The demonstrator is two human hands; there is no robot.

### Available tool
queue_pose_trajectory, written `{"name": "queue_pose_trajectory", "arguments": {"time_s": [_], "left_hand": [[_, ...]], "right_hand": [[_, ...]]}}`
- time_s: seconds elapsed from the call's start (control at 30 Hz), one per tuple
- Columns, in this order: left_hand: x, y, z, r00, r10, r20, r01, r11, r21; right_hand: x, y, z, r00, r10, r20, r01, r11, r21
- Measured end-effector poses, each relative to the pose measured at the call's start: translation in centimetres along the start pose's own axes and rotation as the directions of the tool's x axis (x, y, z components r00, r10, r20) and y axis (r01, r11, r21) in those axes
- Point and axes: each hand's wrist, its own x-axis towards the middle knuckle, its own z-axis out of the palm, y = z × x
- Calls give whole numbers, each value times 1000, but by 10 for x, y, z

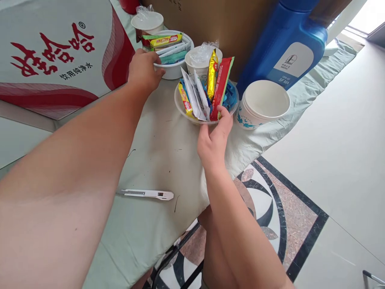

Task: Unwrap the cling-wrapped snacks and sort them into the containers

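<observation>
My left hand [146,71] is at the near left rim of a white bowl [176,71], its thumb and fingers around the edge. Green, yellow and white packets [167,41] lie in that bowl. Nearer to me, a clear plastic bowl [181,108] holds upright white sachets [195,94], a red packet [221,86], yellow packets [212,75] and blue items [230,97]. My right hand [215,138] grips the near rim of this clear bowl, thumb and fingers against its front.
A white cutter knife [147,194] lies on the cloth-covered table [150,164]. Stacked paper cups [261,104] and a blue jug [285,48] stand at the right. Paper tubs [195,60] stand behind, near a cardboard box [234,24]. A red and white carton [60,48] is at the left.
</observation>
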Motion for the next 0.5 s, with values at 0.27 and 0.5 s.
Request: {"name": "queue_pose_trajectory", "arguments": {"time_s": [0.27,0.5], "left_hand": [[-62,3,-7,990,134,-34,-133,990,35],[-44,49,-23,876,405,263,-471,837,278]], "right_hand": [[3,5,11,994,19,-108,-2,988,157],[-14,-1,-8,979,124,-160,-96,980,172]]}}
